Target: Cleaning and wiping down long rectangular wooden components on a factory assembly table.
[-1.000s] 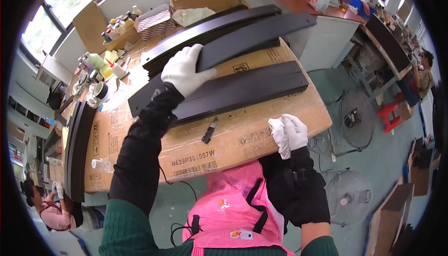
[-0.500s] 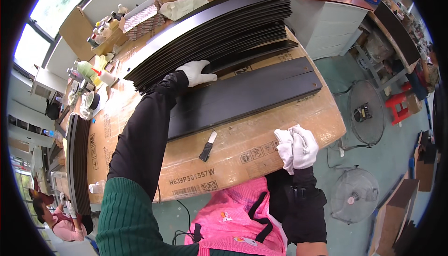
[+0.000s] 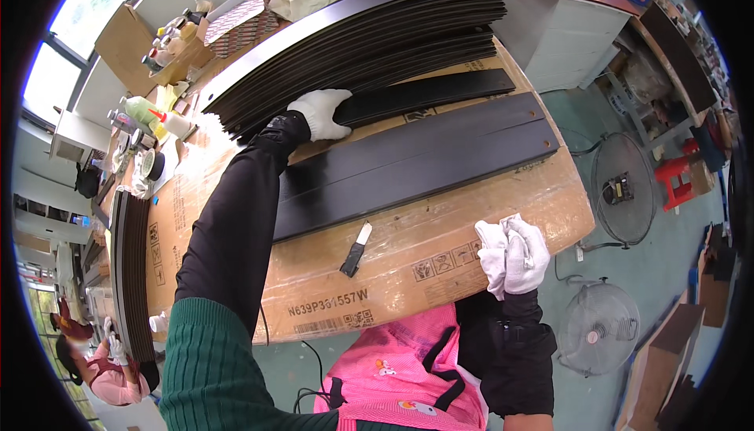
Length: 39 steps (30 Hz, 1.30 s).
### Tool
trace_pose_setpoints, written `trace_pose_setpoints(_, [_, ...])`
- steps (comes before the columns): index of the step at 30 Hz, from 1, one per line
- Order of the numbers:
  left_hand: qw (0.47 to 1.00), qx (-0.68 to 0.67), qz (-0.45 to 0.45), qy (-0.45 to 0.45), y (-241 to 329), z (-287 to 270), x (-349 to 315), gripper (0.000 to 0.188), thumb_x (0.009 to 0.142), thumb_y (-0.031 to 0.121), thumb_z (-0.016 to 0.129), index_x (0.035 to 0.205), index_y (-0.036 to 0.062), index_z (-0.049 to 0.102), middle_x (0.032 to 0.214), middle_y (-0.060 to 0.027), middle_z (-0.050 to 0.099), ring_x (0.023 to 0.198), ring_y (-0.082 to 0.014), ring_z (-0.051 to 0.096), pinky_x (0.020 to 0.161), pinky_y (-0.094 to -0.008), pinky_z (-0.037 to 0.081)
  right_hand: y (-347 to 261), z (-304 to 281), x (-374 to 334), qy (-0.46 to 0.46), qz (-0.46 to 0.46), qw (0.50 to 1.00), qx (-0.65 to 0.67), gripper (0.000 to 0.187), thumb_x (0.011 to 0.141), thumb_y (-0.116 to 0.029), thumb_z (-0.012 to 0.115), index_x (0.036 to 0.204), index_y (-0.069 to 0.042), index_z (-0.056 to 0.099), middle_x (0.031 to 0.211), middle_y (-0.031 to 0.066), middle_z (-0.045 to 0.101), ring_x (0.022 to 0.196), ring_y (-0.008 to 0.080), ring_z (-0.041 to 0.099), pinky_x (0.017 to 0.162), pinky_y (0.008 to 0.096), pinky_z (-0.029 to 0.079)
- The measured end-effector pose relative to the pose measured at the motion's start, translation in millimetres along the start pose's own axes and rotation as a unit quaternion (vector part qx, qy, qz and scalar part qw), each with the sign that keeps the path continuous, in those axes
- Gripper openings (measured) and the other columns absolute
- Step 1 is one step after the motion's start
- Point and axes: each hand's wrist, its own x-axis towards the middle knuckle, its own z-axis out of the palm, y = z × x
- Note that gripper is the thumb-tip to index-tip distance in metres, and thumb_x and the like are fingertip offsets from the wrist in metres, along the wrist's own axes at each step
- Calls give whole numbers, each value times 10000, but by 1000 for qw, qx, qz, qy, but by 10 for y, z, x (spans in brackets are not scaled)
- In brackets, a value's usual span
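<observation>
My left hand [image 3: 320,114], in a white glove, grips the near end of a narrow black board [image 3: 432,95], thumb on one side and fingers on the other. That board lies between a tall stack of black boards [image 3: 377,34] and two dark boards [image 3: 416,160] lying side by side nearer me. A crumpled white cloth [image 3: 492,252] is bunched in my gloved right hand [image 3: 526,258], held over the front right edge of the cardboard-topped table [image 3: 408,289]. A putty knife [image 3: 356,250] with a dark wrapped handle rests on the cardboard, touched by neither hand.
Glue bottle [image 3: 173,123], jars and a box of bottles [image 3: 177,50] crowd the table's left and far left. More dark boards [image 3: 132,274] stand at the left edge. Two floor fans [image 3: 598,329] and a red stool [image 3: 677,183] are on the right. A co-worker [image 3: 110,368] is far left.
The narrow board has turned so more of its flat face shows, with my left hand holding its end. My right hand keeps the cloth. The whole view has shifted slightly.
</observation>
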Motion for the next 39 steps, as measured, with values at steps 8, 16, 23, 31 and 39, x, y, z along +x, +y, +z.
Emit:
trace_pose_setpoints(8, [999, 14, -21, 19, 1, 163, 101, 642, 773, 368, 772, 1308, 54, 607, 1218, -215, 670, 1131, -377, 655, 975, -440, 537, -49, 17, -1, 16, -26, 999, -35, 249, 979, -112, 549, 1108, 52, 686, 1021, 142, 674, 929, 224, 666, 842, 355, 531])
trace_pose_setpoints(16, [992, 116, -39, -3, 177, 122, 242, 719, 796, 530, 726, 1309, 50, 575, 1186, -190, 666, 1136, -370, 651, 944, -475, 545, 65, 49, 4, 50, -60, 995, -60, 173, 935, -73, 629, 1062, 15, 708, 945, 155, 701, 869, 285, 723, 783, 366, 577])
trace_pose_setpoints(23, [978, 191, -78, -22, 203, -22, 46, 632, 832, 627, 682, 1056, 38, 738, 1045, -173, 739, 979, -353, 722, 847, -457, 583, -22, 22, 2, 32, -41, 997, -54, 211, 977, -98, 568, 1081, 40, 689, 998, 152, 695, 922, 252, 694, 836, 364, 554])
trace_pose_setpoints(31, [994, -18, 17, 103, 1027, 23, -922, 613, 794, 562, 737, 1105, 34, 726, 1116, -179, 683, 1069, -340, 663, 904, -421, 550, 68, 55, 29, 49, -112, 990, -65, 155, 910, -50, 665, 1035, 26, 715, 953, 173, 711, 896, 309, 721, 821, 378, 579])
trace_pose_setpoints(39, [980, 97, -119, 130, 1208, 518, -1350, 785, 646, 464, 874, 1221, 22, 573, 1191, -171, 558, 1146, -353, 561, 951, -437, 514, 133, 73, 50, 82, -124, 984, -103, 125, 907, -100, 712, 1011, -34, 733, 927, 135, 711, 885, 296, 723, 802, 361, 570])
